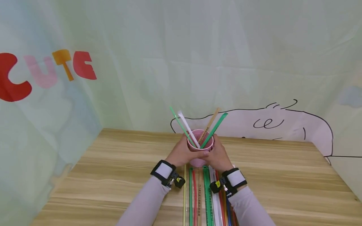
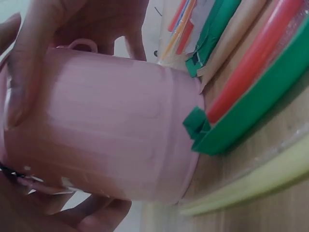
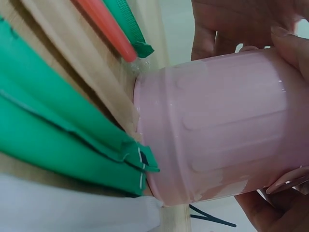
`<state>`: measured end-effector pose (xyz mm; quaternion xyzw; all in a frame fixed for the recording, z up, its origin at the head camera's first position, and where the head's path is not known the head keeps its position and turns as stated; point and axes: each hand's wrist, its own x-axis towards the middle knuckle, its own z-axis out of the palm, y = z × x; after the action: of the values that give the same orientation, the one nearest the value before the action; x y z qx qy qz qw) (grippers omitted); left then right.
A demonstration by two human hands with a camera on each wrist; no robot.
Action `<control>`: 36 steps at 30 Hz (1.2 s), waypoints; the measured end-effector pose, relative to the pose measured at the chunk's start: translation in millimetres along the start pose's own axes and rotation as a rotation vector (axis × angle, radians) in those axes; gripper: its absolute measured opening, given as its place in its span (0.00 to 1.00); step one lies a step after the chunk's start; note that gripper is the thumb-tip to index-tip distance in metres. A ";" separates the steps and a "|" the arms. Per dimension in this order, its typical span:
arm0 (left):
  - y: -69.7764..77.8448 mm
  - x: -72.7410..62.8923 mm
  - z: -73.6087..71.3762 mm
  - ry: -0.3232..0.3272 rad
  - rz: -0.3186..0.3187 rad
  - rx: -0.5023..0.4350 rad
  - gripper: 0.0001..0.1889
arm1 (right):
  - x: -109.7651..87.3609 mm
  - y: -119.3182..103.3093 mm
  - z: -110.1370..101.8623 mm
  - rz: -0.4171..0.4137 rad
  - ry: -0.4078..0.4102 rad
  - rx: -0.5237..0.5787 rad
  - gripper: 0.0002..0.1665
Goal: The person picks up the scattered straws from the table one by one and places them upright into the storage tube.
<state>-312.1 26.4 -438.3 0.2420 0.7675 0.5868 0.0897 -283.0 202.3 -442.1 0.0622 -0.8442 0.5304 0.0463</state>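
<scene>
Both hands hold a small pink bucket-shaped cup at the middle of the table. My left hand grips its left side and my right hand its right, with the thumbs across the front near the rim. Four straws lean out of the cup: a thin green straw, a white straw, a brown paper-wrapped straw and a green-wrapped straw. In the left wrist view, the cup's base stands close to the ends of a red straw and a green straw on the table.
A row of straws lies in front of the cup, between my forearms: a yellow straw, a wide green straw, a white straw and several others. The wooden table ends at a printed cloth backdrop.
</scene>
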 end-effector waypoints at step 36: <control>-2.8 -3.8 8.5 0.082 -0.059 0.023 0.46 | -3.3 -5.7 -18.5 -0.091 -0.150 -0.057 0.52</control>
<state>-306.0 31.3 -444.0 0.1960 0.7841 0.5844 0.0728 -278.7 216.7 -429.5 0.1386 -0.8563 0.4975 0.0088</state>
